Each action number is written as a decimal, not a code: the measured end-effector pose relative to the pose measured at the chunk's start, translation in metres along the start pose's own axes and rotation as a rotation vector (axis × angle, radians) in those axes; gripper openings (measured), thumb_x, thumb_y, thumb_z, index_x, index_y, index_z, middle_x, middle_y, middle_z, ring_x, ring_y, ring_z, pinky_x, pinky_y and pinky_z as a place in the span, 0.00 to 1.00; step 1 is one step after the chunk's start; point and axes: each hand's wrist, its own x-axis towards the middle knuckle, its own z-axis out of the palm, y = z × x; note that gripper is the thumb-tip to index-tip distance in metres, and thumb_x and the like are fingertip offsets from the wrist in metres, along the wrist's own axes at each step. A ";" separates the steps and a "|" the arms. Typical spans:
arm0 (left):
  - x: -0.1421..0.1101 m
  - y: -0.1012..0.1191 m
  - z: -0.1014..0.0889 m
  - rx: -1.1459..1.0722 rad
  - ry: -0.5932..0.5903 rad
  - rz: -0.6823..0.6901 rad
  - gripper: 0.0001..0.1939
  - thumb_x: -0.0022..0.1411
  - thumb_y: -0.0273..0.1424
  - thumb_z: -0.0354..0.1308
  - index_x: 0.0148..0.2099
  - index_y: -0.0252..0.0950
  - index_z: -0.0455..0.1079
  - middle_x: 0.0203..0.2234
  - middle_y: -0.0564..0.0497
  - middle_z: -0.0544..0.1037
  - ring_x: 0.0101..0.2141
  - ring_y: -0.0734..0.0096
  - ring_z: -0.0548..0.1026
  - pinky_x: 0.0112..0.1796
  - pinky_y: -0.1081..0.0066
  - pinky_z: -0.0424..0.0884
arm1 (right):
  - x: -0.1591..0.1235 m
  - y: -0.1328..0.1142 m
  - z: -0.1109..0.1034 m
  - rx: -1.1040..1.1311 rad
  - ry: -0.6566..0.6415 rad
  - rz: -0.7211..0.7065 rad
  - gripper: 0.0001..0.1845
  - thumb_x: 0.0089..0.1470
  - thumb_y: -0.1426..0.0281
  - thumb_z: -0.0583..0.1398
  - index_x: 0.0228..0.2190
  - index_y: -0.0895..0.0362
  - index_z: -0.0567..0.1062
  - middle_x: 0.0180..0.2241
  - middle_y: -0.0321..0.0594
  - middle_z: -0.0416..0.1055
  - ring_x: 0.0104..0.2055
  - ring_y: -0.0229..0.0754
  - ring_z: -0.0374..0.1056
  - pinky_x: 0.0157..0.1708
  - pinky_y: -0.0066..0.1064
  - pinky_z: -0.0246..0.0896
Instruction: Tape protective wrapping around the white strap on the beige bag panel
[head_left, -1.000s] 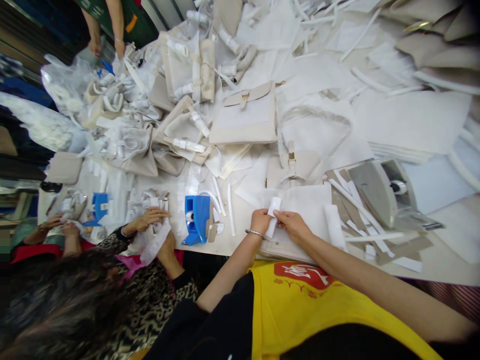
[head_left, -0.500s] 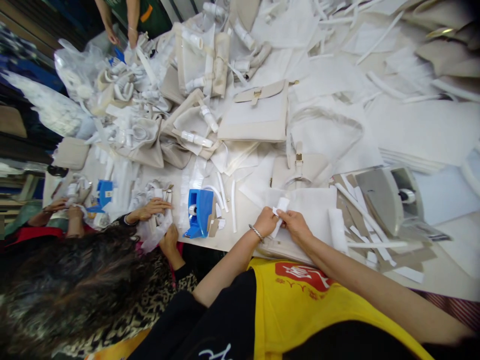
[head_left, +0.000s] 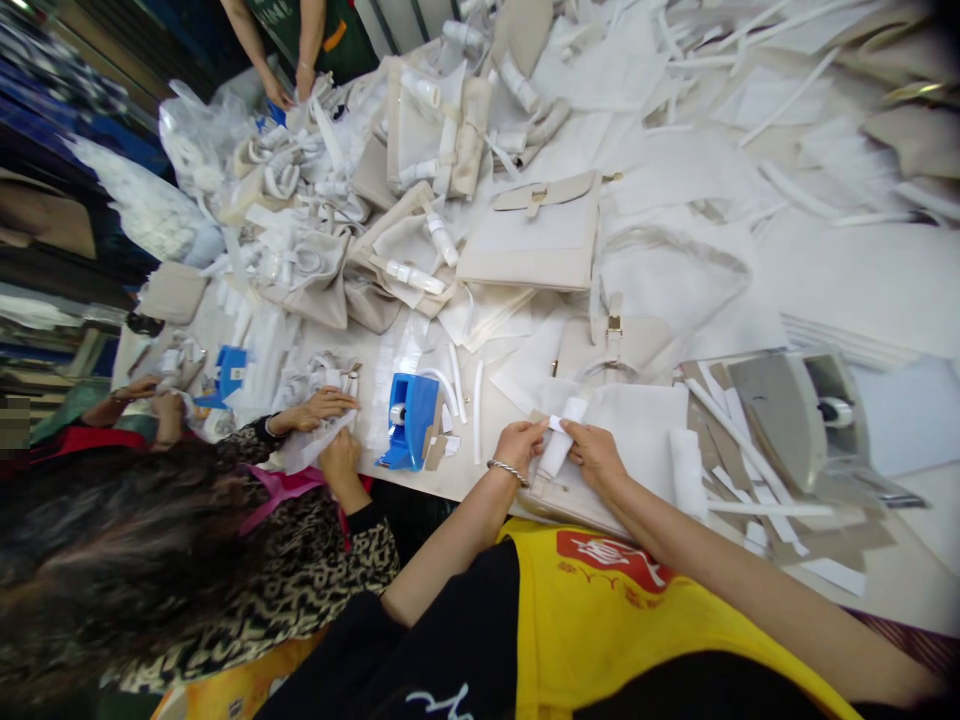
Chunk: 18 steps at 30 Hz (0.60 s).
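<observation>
At the near table edge your left hand (head_left: pixel 519 445) and right hand (head_left: pixel 596 452) sit close together, both pinched shut on one white strip (head_left: pixel 559 448). Versus the earlier frame: the strip was held more upright with its top poking above your fingers; now it lies tilted between the hands, upper end at the right thumb, lower end running down toward your left wrist. Hands have barely shifted on the table; the view has swung a little.

Strip: white, soft-looking, narrow, slightly rounded like a wrapped or rolled band; exact material can't be told. It sits over a beige bag (head_left: pixel 592 480) lying flat under a white sheet, right below your hands. Left fingers clamp its left side, right fingertips its upper end; the middle shows free in the gap.

Blue tape dispenser (head_left: pixel 409 422) stands left of your left hand, apart. A neighbour's hand (head_left: pixel 319 408) in a leopard sleeve works further left. Metal stand (head_left: pixel 780 420) lies to your right, well apart.
</observation>
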 end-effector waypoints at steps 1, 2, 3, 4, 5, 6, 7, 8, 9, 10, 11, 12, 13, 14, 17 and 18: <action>0.000 0.001 0.000 0.001 -0.031 -0.022 0.18 0.36 0.38 0.63 0.24 0.30 0.62 0.18 0.53 0.65 0.21 0.78 0.64 0.21 0.77 0.60 | -0.001 0.000 0.000 0.017 -0.017 -0.004 0.16 0.33 0.65 0.63 0.16 0.59 0.60 0.09 0.26 0.50 0.11 0.26 0.43 0.09 0.21 0.34; 0.000 0.003 0.001 0.009 -0.043 -0.036 0.18 0.36 0.39 0.63 0.24 0.30 0.63 0.18 0.53 0.66 0.20 0.79 0.65 0.21 0.77 0.59 | -0.001 0.000 0.000 0.029 -0.030 -0.008 0.16 0.34 0.65 0.63 0.16 0.59 0.60 0.09 0.26 0.50 0.11 0.26 0.43 0.09 0.21 0.34; 0.000 0.004 0.003 0.029 -0.044 -0.037 0.18 0.36 0.38 0.63 0.24 0.29 0.63 0.18 0.52 0.67 0.20 0.79 0.65 0.20 0.77 0.59 | -0.002 0.000 -0.001 0.037 -0.040 -0.009 0.16 0.34 0.65 0.63 0.15 0.59 0.60 0.09 0.26 0.50 0.11 0.26 0.43 0.09 0.21 0.34; 0.001 0.004 0.004 0.058 -0.038 -0.027 0.17 0.36 0.38 0.62 0.23 0.30 0.63 0.17 0.52 0.67 0.19 0.79 0.65 0.20 0.77 0.59 | -0.002 0.000 -0.001 0.042 -0.047 -0.009 0.16 0.34 0.65 0.63 0.15 0.59 0.60 0.09 0.26 0.50 0.11 0.26 0.43 0.09 0.21 0.34; 0.002 0.004 0.005 0.094 -0.024 -0.006 0.16 0.36 0.37 0.62 0.21 0.30 0.63 0.16 0.53 0.66 0.18 0.79 0.64 0.20 0.77 0.59 | -0.003 -0.001 -0.002 0.047 -0.052 -0.008 0.17 0.34 0.65 0.63 0.15 0.59 0.60 0.09 0.25 0.49 0.11 0.26 0.42 0.09 0.21 0.34; 0.003 0.003 0.007 0.133 -0.007 0.022 0.15 0.36 0.36 0.62 0.20 0.30 0.62 0.14 0.54 0.66 0.18 0.80 0.64 0.20 0.77 0.59 | -0.003 -0.001 -0.002 0.051 -0.057 -0.008 0.17 0.34 0.65 0.63 0.15 0.59 0.60 0.09 0.25 0.49 0.11 0.25 0.42 0.09 0.21 0.34; 0.005 0.002 0.007 0.171 0.013 0.049 0.14 0.36 0.35 0.61 0.18 0.30 0.62 0.13 0.54 0.65 0.17 0.80 0.63 0.20 0.76 0.59 | -0.004 -0.001 -0.002 0.054 -0.064 -0.009 0.17 0.34 0.65 0.63 0.15 0.59 0.60 0.09 0.25 0.48 0.11 0.25 0.42 0.09 0.21 0.34; 0.007 0.001 0.008 0.200 0.034 0.071 0.13 0.36 0.34 0.61 0.17 0.30 0.62 0.12 0.55 0.64 0.16 0.80 0.62 0.20 0.76 0.60 | -0.004 -0.002 -0.002 0.054 -0.070 -0.013 0.17 0.34 0.65 0.63 0.15 0.59 0.60 0.08 0.25 0.48 0.11 0.26 0.42 0.09 0.21 0.34; 0.009 -0.001 0.008 0.229 0.051 0.088 0.13 0.36 0.33 0.61 0.16 0.30 0.62 0.11 0.55 0.64 0.16 0.80 0.62 0.20 0.76 0.60 | -0.004 -0.001 -0.003 0.052 -0.074 -0.021 0.17 0.34 0.64 0.63 0.14 0.59 0.60 0.08 0.25 0.48 0.11 0.26 0.42 0.09 0.22 0.35; 0.011 -0.002 0.008 0.262 0.060 0.101 0.13 0.36 0.33 0.61 0.15 0.30 0.62 0.11 0.55 0.63 0.16 0.80 0.62 0.20 0.76 0.59 | -0.003 -0.001 -0.003 0.046 -0.076 -0.032 0.17 0.34 0.64 0.63 0.14 0.59 0.60 0.08 0.26 0.49 0.11 0.26 0.43 0.09 0.22 0.37; 0.013 -0.003 0.008 0.304 0.063 0.114 0.13 0.36 0.34 0.61 0.15 0.30 0.63 0.10 0.55 0.63 0.16 0.80 0.61 0.20 0.76 0.59 | -0.003 -0.001 -0.003 0.036 -0.077 -0.044 0.17 0.34 0.63 0.63 0.14 0.59 0.60 0.08 0.26 0.50 0.11 0.27 0.44 0.09 0.22 0.38; 0.014 -0.004 0.007 0.349 0.066 0.125 0.13 0.37 0.34 0.61 0.15 0.30 0.63 0.10 0.55 0.63 0.15 0.80 0.62 0.19 0.76 0.59 | -0.002 0.000 -0.003 0.021 -0.078 -0.053 0.18 0.34 0.63 0.63 0.13 0.59 0.60 0.08 0.27 0.51 0.11 0.27 0.46 0.09 0.22 0.40; 0.015 -0.004 0.007 0.392 0.070 0.132 0.13 0.37 0.35 0.60 0.15 0.31 0.63 0.10 0.56 0.63 0.15 0.80 0.62 0.19 0.77 0.58 | -0.001 0.000 -0.004 0.005 -0.080 -0.057 0.18 0.34 0.63 0.63 0.13 0.59 0.60 0.08 0.28 0.52 0.11 0.28 0.47 0.10 0.23 0.41; 0.015 -0.004 0.007 0.427 0.076 0.134 0.13 0.37 0.35 0.60 0.15 0.31 0.63 0.10 0.56 0.63 0.15 0.80 0.62 0.18 0.77 0.58 | 0.001 0.000 -0.004 -0.015 -0.086 -0.056 0.18 0.34 0.62 0.62 0.13 0.59 0.61 0.09 0.29 0.53 0.11 0.28 0.48 0.10 0.23 0.42; 0.016 0.000 0.008 0.463 0.097 0.116 0.13 0.37 0.33 0.60 0.14 0.32 0.61 0.09 0.56 0.63 0.14 0.80 0.61 0.18 0.77 0.58 | 0.006 -0.004 -0.009 -0.105 -0.120 0.002 0.17 0.33 0.63 0.63 0.13 0.59 0.62 0.09 0.30 0.56 0.11 0.29 0.50 0.10 0.23 0.45; 0.017 0.002 0.008 0.466 0.095 0.109 0.13 0.36 0.33 0.61 0.14 0.32 0.60 0.09 0.56 0.63 0.14 0.80 0.61 0.18 0.77 0.58 | 0.007 -0.007 -0.011 -0.148 -0.128 0.031 0.17 0.33 0.63 0.64 0.13 0.60 0.62 0.09 0.30 0.56 0.11 0.29 0.50 0.10 0.22 0.45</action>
